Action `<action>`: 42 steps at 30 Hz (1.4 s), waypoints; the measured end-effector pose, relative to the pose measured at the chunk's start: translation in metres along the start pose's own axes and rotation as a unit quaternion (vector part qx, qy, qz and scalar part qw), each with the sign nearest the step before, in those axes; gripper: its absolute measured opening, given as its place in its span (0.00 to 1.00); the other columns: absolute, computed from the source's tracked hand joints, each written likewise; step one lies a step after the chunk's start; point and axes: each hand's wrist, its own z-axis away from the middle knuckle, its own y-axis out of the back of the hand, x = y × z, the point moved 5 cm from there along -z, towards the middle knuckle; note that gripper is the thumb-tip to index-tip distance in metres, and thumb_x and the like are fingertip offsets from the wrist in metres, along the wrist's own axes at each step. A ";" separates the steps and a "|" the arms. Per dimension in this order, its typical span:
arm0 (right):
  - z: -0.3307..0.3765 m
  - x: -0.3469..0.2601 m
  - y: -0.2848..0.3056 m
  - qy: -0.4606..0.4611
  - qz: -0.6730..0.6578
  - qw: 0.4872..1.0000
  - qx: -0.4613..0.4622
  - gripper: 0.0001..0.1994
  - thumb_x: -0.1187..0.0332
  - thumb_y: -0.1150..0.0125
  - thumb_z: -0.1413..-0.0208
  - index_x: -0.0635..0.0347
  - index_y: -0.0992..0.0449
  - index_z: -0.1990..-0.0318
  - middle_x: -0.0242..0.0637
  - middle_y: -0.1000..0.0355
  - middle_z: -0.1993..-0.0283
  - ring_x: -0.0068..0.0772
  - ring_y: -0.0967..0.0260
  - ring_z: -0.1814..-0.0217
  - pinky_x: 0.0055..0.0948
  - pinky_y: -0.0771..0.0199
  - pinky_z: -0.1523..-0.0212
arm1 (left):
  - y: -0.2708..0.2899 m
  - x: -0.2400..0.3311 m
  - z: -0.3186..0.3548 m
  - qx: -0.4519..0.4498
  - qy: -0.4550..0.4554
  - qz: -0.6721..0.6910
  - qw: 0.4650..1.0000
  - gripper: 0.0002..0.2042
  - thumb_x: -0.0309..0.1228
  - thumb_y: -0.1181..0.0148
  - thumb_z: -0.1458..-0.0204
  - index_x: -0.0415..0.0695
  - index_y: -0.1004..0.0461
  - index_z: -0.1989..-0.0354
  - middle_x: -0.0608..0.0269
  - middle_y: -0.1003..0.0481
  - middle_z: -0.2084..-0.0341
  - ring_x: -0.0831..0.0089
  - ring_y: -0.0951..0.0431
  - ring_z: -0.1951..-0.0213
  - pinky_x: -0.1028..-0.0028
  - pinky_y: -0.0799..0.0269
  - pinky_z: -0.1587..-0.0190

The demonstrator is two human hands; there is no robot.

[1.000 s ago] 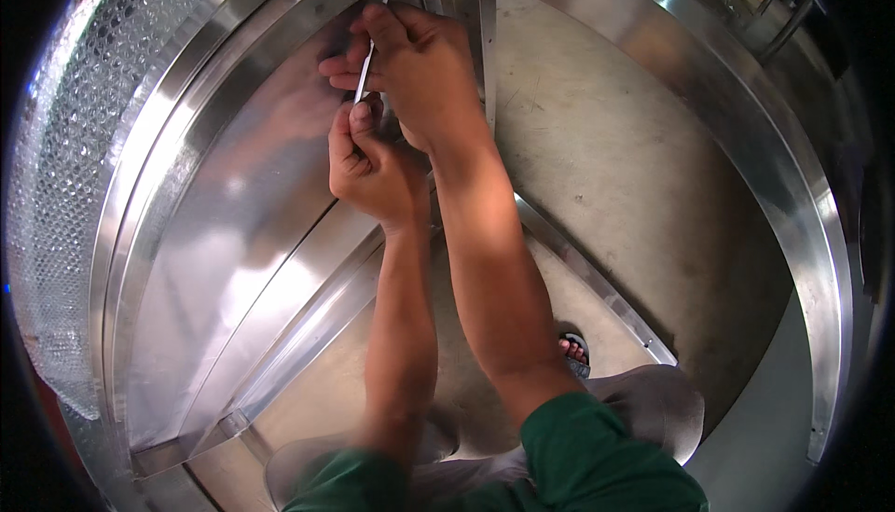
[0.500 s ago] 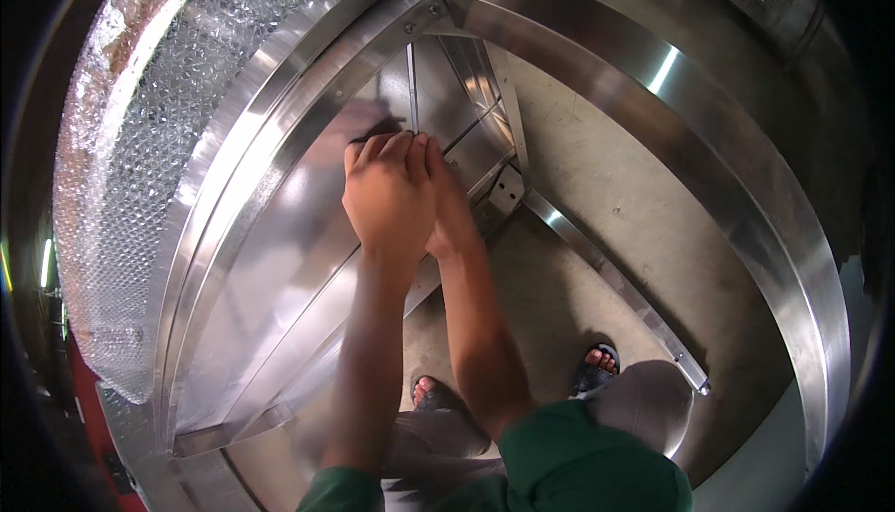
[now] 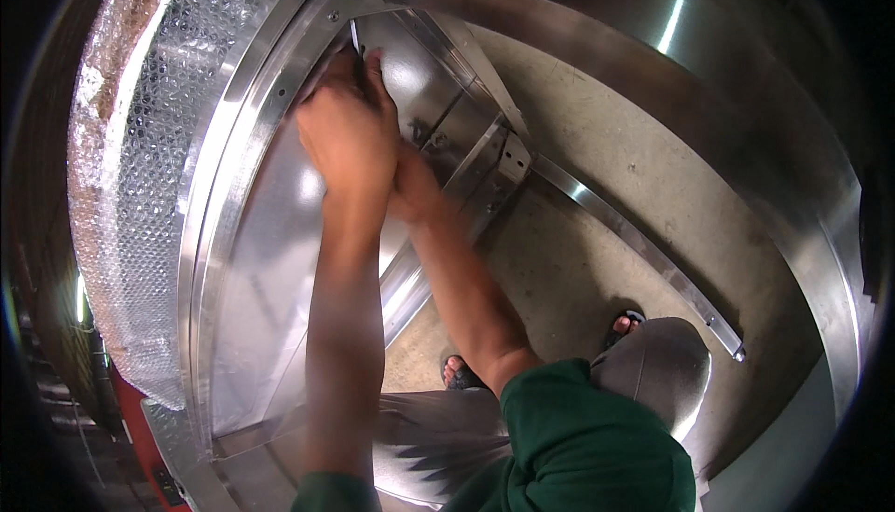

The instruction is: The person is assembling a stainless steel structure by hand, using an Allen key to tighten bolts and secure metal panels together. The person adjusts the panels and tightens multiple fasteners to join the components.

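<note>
In the frame's upper left, the left hand (image 3: pixel 351 134) overlaps the right hand (image 3: pixel 410 179) near a slim, shiny rod (image 3: pixel 354 34), finger grips impossible to tell; dimpled bubble wrap (image 3: pixel 154 204) flanks the curved metal frame (image 3: pixel 216 204).

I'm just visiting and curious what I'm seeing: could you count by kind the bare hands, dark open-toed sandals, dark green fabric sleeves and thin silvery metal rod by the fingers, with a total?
Bare hands: 2 (left hand, right hand)
Dark open-toed sandals: 2
Dark green fabric sleeves: 2
Thin silvery metal rod: 1
Total: 7
</note>
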 end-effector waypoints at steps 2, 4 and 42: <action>-0.002 0.009 -0.003 0.006 0.006 1.000 0.025 0.08 0.61 0.51 0.31 0.49 0.26 0.57 0.20 0.35 0.79 0.12 0.43 0.86 0.17 0.44 0.86 | 0.000 0.001 -0.006 -0.022 0.022 0.011 0.999 0.11 0.37 0.39 0.40 0.43 0.18 0.61 0.52 0.18 0.74 0.57 0.17 0.72 0.63 0.24 0.65; -0.004 0.012 -0.007 0.002 0.002 1.000 -0.022 0.06 0.62 0.50 0.32 0.49 0.27 0.60 0.20 0.36 0.79 0.12 0.44 0.86 0.17 0.46 0.86 | -0.001 0.000 -0.004 -0.049 0.079 0.107 0.990 0.11 0.35 0.41 0.39 0.40 0.18 0.63 0.53 0.19 0.76 0.60 0.17 0.72 0.62 0.25 0.65; 0.045 -0.016 -0.050 0.402 0.672 0.594 0.186 0.12 0.70 0.40 0.41 0.64 0.29 0.76 0.40 0.32 0.82 0.29 0.36 0.83 0.32 0.40 0.80 | -0.019 -0.022 -0.013 -0.158 0.174 0.399 0.886 0.18 0.41 0.54 0.30 0.40 0.25 0.66 0.73 0.34 0.83 0.84 0.38 0.82 0.79 0.44 0.77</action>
